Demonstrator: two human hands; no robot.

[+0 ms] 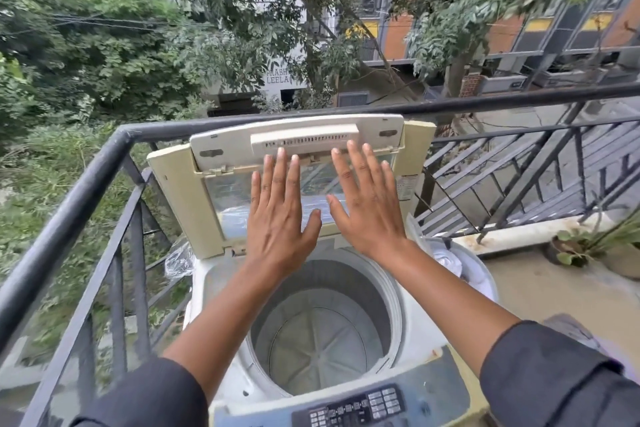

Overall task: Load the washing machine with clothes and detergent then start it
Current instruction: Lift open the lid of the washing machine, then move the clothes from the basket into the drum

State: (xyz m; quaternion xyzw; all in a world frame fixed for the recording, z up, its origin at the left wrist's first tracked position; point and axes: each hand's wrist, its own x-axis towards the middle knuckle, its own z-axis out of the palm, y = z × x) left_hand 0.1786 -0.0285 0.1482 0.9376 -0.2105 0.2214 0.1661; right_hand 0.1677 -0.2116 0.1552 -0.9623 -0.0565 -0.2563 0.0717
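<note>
A top-loading washing machine (214,291) stands on a balcony with its cream folding lid (180,184) raised upright at the back. The round drum (322,333) below is bare, with no clothes inside. My left hand (278,215) and my right hand (365,204) are spread flat, fingers apart, in front of the lid's clear window; whether they touch it I cannot tell. Neither hand holds anything. The dark control panel (349,409) with small buttons lies at the near edge. A bucket with white cloth (450,260) sits just right of the machine.
A black metal railing (114,152) runs along the left and behind the machine, close to the lid. Crumpled clear plastic (178,260) hangs at the machine's left rear. Potted plants (609,246) stand on the balcony floor at right. Trees and buildings lie beyond.
</note>
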